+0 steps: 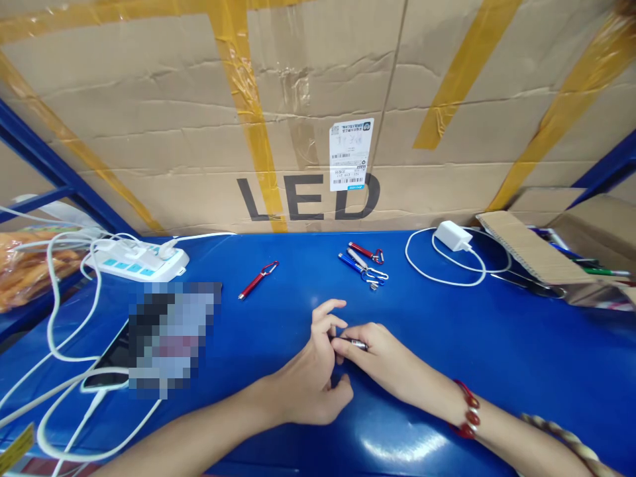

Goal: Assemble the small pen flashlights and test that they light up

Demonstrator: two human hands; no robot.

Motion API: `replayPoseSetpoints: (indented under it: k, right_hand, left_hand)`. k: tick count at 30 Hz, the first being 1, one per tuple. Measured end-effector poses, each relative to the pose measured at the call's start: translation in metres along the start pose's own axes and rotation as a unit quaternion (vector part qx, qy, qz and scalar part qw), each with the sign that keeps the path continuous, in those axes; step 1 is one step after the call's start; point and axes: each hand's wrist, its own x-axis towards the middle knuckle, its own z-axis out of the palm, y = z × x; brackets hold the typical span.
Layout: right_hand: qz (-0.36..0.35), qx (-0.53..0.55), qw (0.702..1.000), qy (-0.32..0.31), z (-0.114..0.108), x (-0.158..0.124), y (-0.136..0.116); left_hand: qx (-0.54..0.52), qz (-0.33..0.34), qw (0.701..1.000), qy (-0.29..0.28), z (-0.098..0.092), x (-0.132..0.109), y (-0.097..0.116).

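Both my hands meet low in the middle of a blue table (497, 344). My right hand (382, 361) pinches a small silver metal keychain light (354, 343). My left hand (313, 377) touches the same piece with pinched fingertips, its other fingers raised. A red keychain light (257, 280) with a clip lies alone further back on the left. A small heap of red, blue and silver keychain lights (365, 262) lies behind my hands. A red bead bracelet sits on my right wrist.
A white power strip (136, 262) with plugs and white cables lies at the left. A phone (112, 368) lies beside a blurred patch. A white charger (452, 236) with coiled cable is at the right, by an open carton (561, 255). A large "LED" carton (308, 132) forms the back wall.
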Motion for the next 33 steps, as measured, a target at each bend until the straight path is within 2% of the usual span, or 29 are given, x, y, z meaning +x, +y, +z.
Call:
replayPoseSetpoints:
  k: [4,8,11,13,17,21,33]
  right_hand:
    - [0.008,-0.038,0.999,0.011,0.004,-0.001,0.000]
    - [-0.023,-0.055,0.998,0.025,0.001,-0.001,0.002]
    - [-0.040,-0.058,0.996,0.055,-0.004,0.000,0.002]
    - [-0.037,-0.046,0.996,0.063,-0.007,0.000,0.003]
    - [-0.028,-0.005,0.999,0.039,-0.011,0.000,0.005]
    - [-0.014,-0.003,0.999,0.031,-0.013,0.000,0.007]
    - [-0.014,-0.065,0.996,0.061,-0.016,0.000,0.011]
  left_hand:
    - [-0.052,-0.047,0.997,-0.013,-0.006,0.000,0.006]
    - [-0.108,-0.056,0.992,0.026,-0.007,0.000,0.001]
    - [-0.171,-0.072,0.978,0.101,-0.007,0.005,-0.010]
    - [-0.214,-0.108,0.952,0.188,-0.008,0.010,-0.015]
    - [-0.276,-0.158,0.915,0.249,-0.013,0.016,-0.015]
    - [-0.293,-0.175,0.907,0.245,-0.014,0.017,-0.008]
    - [-0.267,-0.174,0.924,0.213,-0.014,0.016,-0.007]
